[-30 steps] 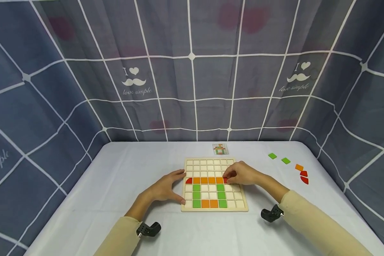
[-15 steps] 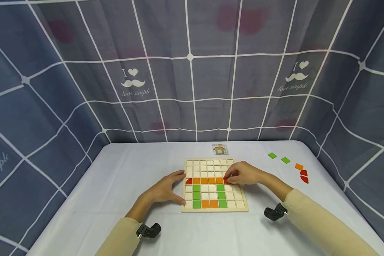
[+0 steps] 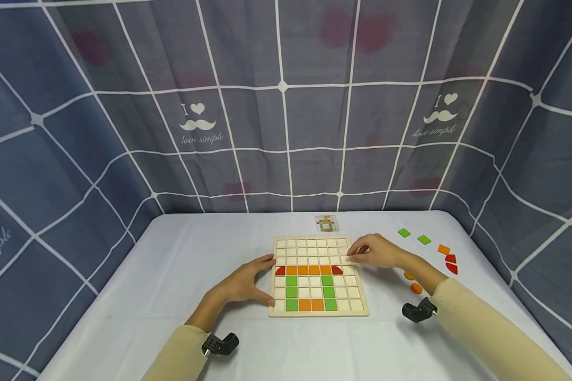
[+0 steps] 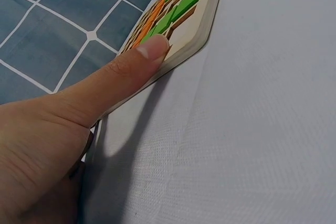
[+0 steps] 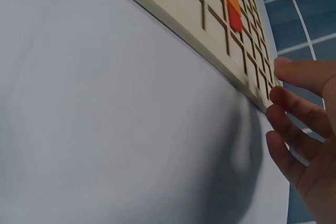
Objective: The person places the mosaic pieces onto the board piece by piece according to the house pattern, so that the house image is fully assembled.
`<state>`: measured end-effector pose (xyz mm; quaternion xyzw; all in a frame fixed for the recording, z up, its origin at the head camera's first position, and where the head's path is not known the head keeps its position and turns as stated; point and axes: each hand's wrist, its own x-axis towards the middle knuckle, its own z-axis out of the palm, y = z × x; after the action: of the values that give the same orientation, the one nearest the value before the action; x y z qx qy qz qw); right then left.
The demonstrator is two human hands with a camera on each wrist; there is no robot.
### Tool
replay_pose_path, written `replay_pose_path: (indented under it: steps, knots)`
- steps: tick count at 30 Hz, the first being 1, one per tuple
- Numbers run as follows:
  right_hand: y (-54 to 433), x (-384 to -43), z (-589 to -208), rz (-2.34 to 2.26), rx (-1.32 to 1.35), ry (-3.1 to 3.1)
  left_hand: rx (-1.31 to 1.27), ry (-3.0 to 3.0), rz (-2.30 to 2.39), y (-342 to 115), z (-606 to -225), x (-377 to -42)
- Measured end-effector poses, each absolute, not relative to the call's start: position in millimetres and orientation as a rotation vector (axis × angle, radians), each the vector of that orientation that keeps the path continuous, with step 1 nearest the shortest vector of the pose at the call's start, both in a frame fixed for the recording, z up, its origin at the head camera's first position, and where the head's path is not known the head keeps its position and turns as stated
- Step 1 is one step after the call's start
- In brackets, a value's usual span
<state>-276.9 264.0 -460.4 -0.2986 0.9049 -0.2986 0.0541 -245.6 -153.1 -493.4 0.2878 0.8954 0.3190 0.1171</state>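
Note:
A wooden grid board (image 3: 319,314) lies on the white cloth. Across its middle runs a row of orange tiles (image 3: 309,270), ended by a rounded red tile at the left (image 3: 280,271) and another red tile (image 3: 337,270) at the right. Below stand two green columns, with orange tiles (image 3: 311,305) between their feet. My left hand (image 3: 243,280) rests against the board's left edge, thumb (image 4: 155,48) on the front left corner. My right hand (image 3: 378,252) hovers by the right edge, fingers loosely bent and holding nothing in the right wrist view.
A small pattern card (image 3: 326,223) lies behind the board. Loose pieces lie to the right: two green tiles (image 3: 424,239), an orange tile (image 3: 444,248), two red pieces (image 3: 451,268). Orange rounded pieces (image 3: 416,288) sit beside the right forearm, one partly hidden. A grid-patterned curtain (image 3: 248,116) encloses the table.
My right hand has let go of the red tile at the row's right end and moved right, to the board's edge. The tile stays in its cell. My left hand keeps its place.

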Motion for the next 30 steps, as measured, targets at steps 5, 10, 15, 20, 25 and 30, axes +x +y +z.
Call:
replay_pose_path:
  steps: [5,10,15,20,25,30]
  knots:
    - [284.8,-285.1,-449.3,-0.893,-0.783,2.835,0.842,2.618,0.937,-154.3,-494.9,-245.5]
    - [312.0,-290.4,-440.7,-0.914,-0.662,2.923,0.833,2.608,0.940,-155.1,-496.1,-243.3]
    - [342.3,-297.9,-436.5,-0.864,-0.543,2.996,0.847,2.606,0.959,-156.2,-493.9,-243.1]
    - [366.7,-302.2,-438.6,-0.776,-0.442,3.022,0.842,2.594,0.969,-155.3,-492.8,-242.5]
    - [376.6,-303.4,-453.2,-0.743,-0.291,3.010,0.849,2.590,0.982,-156.9,-494.8,-242.7]
    - [382.6,-304.5,-471.9,-0.682,-0.261,3.071,0.877,2.597,0.994,-157.0,-496.1,-244.1]
